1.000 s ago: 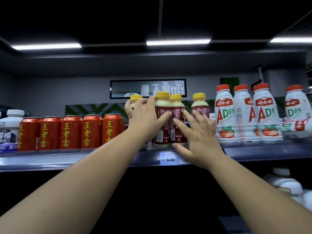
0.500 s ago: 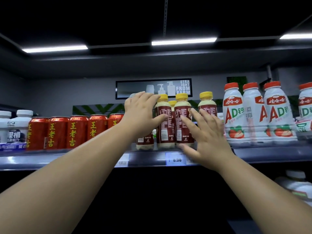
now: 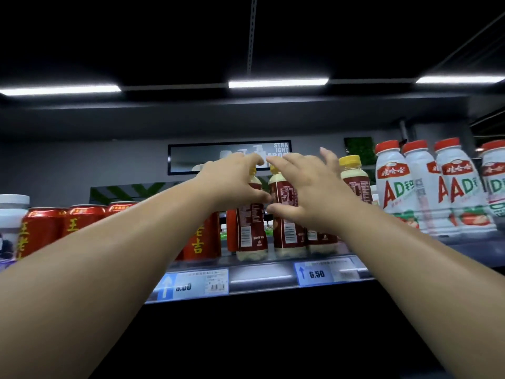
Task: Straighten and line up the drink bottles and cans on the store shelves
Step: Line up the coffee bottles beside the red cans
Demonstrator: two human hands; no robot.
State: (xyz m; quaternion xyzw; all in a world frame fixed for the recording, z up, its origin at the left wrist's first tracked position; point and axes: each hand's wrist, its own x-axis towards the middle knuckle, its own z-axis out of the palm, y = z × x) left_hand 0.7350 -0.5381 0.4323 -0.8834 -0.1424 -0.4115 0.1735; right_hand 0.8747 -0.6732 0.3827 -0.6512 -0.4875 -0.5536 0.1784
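Several yellow-capped bottles with dark red labels stand at the front of the shelf (image 3: 259, 280). My left hand (image 3: 232, 181) curls around the neck and shoulder of the leftmost bottle (image 3: 251, 231), thumb on its label. My right hand (image 3: 311, 192) wraps the upper part of the bottle beside it (image 3: 287, 222), fingertips at its cap, and hides most of a third bottle (image 3: 321, 239). The two hands nearly touch at the fingertips and thumbs. A fourth bottle (image 3: 355, 181) stands untouched to the right.
Red cans (image 3: 41, 231) run along the shelf to the left, partly behind my left forearm, with a white tub (image 3: 13, 212) at the far left. White red-capped bottles (image 3: 396, 192) fill the right side. Price tags (image 3: 317, 273) line the shelf edge.
Both hands have slid up from the bottles' bodies to their necks and caps and closed in towards each other. The view has come closer to the shelf.
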